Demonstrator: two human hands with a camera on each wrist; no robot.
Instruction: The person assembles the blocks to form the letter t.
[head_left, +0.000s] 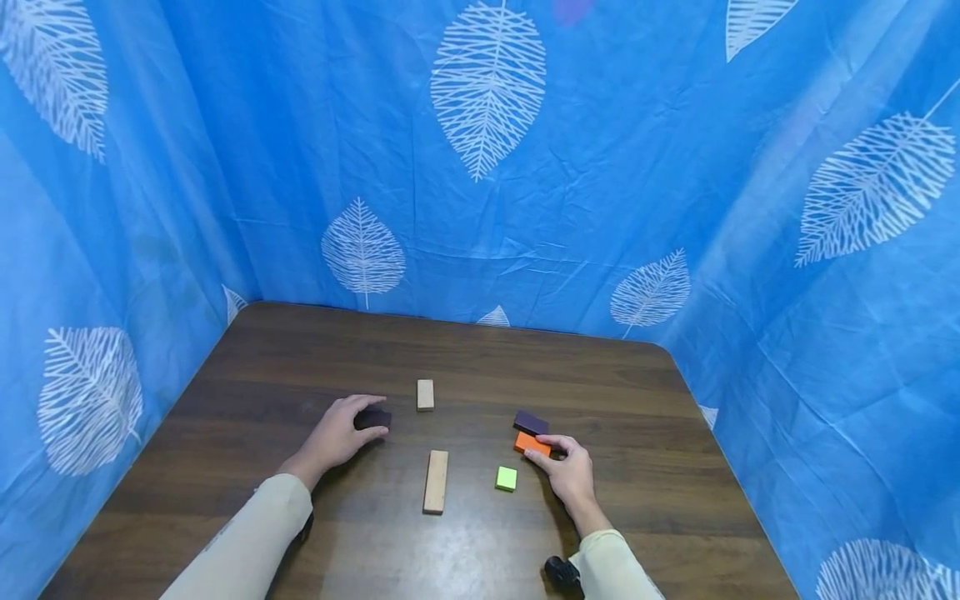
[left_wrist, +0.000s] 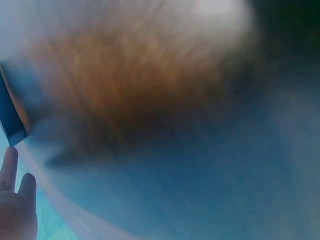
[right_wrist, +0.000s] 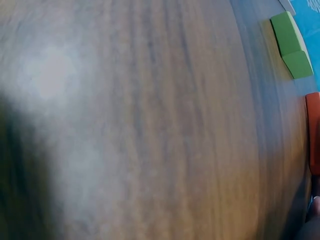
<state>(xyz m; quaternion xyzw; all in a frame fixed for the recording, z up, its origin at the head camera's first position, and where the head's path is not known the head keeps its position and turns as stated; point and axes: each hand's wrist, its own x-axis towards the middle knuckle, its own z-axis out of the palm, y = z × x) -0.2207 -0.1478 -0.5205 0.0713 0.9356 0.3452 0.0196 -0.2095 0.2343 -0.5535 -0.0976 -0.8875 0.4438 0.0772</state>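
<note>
At the left of the table, my left hand (head_left: 336,439) curves around a dark block (head_left: 373,419), thumb on the near side and fingers on the far side. A gap seems to show between the forefinger and the block. In the left wrist view the dark block (left_wrist: 11,112) is at the left edge, just above a fingertip (left_wrist: 9,162). My right hand (head_left: 570,475) pinches an orange block (head_left: 531,443) by its right part between thumb and forefinger. A dark purple block (head_left: 531,422) lies just behind the orange one. The right wrist view catches only part of the orange block (right_wrist: 314,132).
A lime-green block (head_left: 506,478) lies left of my right hand. Between the hands are a long plain wooden block (head_left: 436,482) and, farther back, a short wooden block (head_left: 425,395). Blue leaf-patterned curtains (head_left: 465,225) surround the brown wooden table (head_left: 322,350).
</note>
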